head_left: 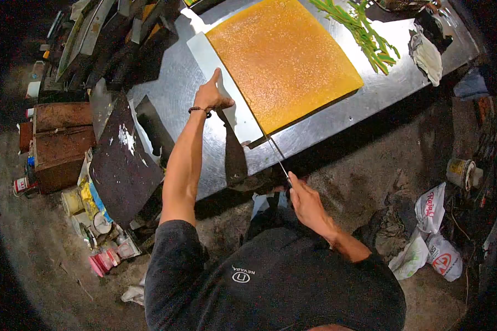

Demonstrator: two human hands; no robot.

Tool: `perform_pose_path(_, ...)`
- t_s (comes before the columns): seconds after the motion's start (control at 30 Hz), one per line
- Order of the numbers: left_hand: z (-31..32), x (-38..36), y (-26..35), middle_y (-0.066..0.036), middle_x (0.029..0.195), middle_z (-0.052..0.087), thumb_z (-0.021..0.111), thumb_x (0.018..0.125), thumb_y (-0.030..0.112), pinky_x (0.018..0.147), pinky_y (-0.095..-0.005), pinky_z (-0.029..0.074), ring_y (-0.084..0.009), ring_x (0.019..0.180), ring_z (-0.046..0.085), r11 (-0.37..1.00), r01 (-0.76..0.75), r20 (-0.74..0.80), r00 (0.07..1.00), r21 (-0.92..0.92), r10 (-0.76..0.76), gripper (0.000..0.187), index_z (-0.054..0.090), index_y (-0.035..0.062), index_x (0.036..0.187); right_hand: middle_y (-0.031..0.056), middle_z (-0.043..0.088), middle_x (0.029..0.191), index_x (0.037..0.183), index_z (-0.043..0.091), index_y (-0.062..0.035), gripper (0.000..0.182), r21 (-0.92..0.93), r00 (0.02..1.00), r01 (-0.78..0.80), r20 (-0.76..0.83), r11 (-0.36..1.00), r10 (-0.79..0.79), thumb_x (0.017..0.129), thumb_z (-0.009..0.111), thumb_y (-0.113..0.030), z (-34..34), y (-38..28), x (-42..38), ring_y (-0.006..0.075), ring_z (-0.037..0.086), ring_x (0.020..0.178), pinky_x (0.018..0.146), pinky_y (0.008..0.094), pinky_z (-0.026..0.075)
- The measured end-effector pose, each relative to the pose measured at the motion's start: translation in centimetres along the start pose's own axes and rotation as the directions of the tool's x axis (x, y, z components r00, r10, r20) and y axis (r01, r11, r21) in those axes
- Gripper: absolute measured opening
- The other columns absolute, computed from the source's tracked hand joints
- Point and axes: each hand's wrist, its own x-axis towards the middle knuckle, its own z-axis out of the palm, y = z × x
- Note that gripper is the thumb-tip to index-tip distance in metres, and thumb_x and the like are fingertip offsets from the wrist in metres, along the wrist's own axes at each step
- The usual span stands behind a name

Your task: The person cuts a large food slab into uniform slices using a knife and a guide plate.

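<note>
A thick orange-yellow slab (284, 58) with a speckled top lies on the metal table (174, 71). Along its left edge runs a flat white strip (247, 126). My left hand (211, 95) rests on this strip, index finger stretched forward and thumb spread to the side. In my right hand (308, 201), fingers wrapped round the handle, is a knife (277, 154) with a long thin blade. Its tip reaches the slab's near left corner, where slab and strip meet. Most of the handle is hidden in my grip.
Yellow-green strips (364, 36) are heaped right of the slab, with a crumpled white cloth (427, 58) farther right. Dark metal pieces (94, 33) stack at the upper left. A brown box (63, 143), tins and plastic bags (431, 207) stand or lie on the floor.
</note>
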Motion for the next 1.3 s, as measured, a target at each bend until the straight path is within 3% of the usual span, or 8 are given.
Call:
perform_pose_path(0.1,0.2,0.1,0.1,-0.027,0.119,0.065,0.092,0.049,0.038,0.098,-0.0445,0.05,-0.0426,0.112,0.063,0.999,0.02,0.041,0.999,0.033,-0.021,0.126,0.027,0.0145,0.155,0.0252,0.062,0.095,0.142,0.045,-0.0035,0.045,-0.037,0.985,-0.124,0.113,0.992,0.127,0.098,0.052,-0.008,1.3,1.0,3.4,0.0418,0.061,0.083,0.074,0.0461,0.05)
perform_pose_path(0.27,0.3,-0.3,0.0,-0.027,0.118,0.066,0.092,0.052,0.033,0.096,-0.0426,0.05,-0.0401,0.11,0.064,0.998,0.037,0.014,0.999,0.058,-0.038,0.125,0.024,0.0203,0.156,0.0251,0.062,0.093,0.143,0.045,-0.0058,0.047,-0.008,0.999,-0.026,-0.036,1.0,0.025,0.097,0.055,-0.009,4.1,5.1,0.8,0.04,0.06,0.08,0.072,0.0445,0.049)
perform_pose_path(0.47,-0.3,0.1,0.8,-0.025,0.122,0.064,0.093,0.052,0.034,0.102,-0.044,0.047,-0.0398,0.116,0.061,0.997,0.066,0.054,0.996,0.03,-0.067,0.125,0.025,0.0164,0.155,0.0243,0.065,0.103,0.146,0.043,-0.0092,0.05,-0.06,0.991,-0.103,0.081,0.993,0.108,0.097,0.054,-0.01,-1.1,6.2,-8.7,0.0404,0.064,0.088,0.079,0.0453,0.051)
perform_pose_path(0.63,-1.3,-0.7,1.8,-0.026,0.126,0.062,0.092,0.053,0.039,0.104,-0.0435,0.046,-0.0415,0.119,0.058,0.994,0.089,0.097,0.991,0.069,-0.096,0.126,0.023,0.0176,0.156,0.0233,0.067,0.108,0.138,0.05,-0.0036,0.049,-0.05,0.994,-0.099,-0.061,0.994,0.096,0.093,0.062,-0.019,-4.3,3.5,-7.5,0.0347,0.067,0.101,0.087,0.0401,0.052)
perform_pose_path(0.77,-0.7,0.5,1.5,-0.032,0.126,0.059,0.085,0.059,0.055,0.1,-0.0463,0.049,-0.0447,0.117,0.058,0.992,0.099,0.033,0.995,-0.082,-0.097,0.121,0.025,0.0115,0.154,0.0175,0.068,0.085,0.109,0.058,-0.0015,0.035,0.005,0.976,-0.113,-0.187,0.994,0.112,0.087,0.072,-0.025,-1.1,2.7,2.7,0.0362,0.07,0.08,0.068,0.0403,0.055)
perform_pose_path(0.93,-0.3,-0.4,4.5,-0.039,0.128,0.045,0.077,0.067,0.058,0.094,-0.0544,0.05,-0.053,0.11,0.058,0.949,0.3,-0.092,0.947,-0.096,-0.309,0.112,0.02,0.0166,0.153,0.0127,0.066,0.075,0.102,0.054,-0.0012,0.033,0.18,0.966,-0.185,-0.147,0.966,0.213,0.088,0.073,-0.024,4.0,0.8,13.3,0.021,0.07,0.059,0.052,0.0356,0.053)
perform_pose_path(1.03,0.5,0.2,3.6,-0.04,0.127,0.045,0.075,0.071,0.053,0.093,-0.0536,0.05,-0.0526,0.11,0.057,0.948,0.285,-0.098,0.949,-0.138,-0.3,0.111,0.014,0.0162,0.156,0.0098,0.067,0.076,0.099,0.049,-0.0034,0.028,0.318,0.92,-0.364,-0.023,0.876,0.391,0.09,0.071,-0.019,4.4,-1.9,15.4,0.0176,0.07,0.061,0.047,0.0304,0.053)
perform_pose_path(1.3,1.1,1.2,5.4,-0.043,0.117,0.051,0.072,0.074,0.055,0.079,-0.0531,0.055,-0.0504,0.093,0.064,0.979,0.126,-0.217,0.963,-0.163,-0.16,0.109,0.015,0.0144,0.157,0.0092,0.062,0.079,0.098,0.044,-0.0034,0.024,0.497,0.938,-0.27,-0.058,0.824,0.342,0.092,0.067,-0.01,3.2,-0.5,16.1,0.0181,0.067,0.064,0.049,0.0298,0.056)
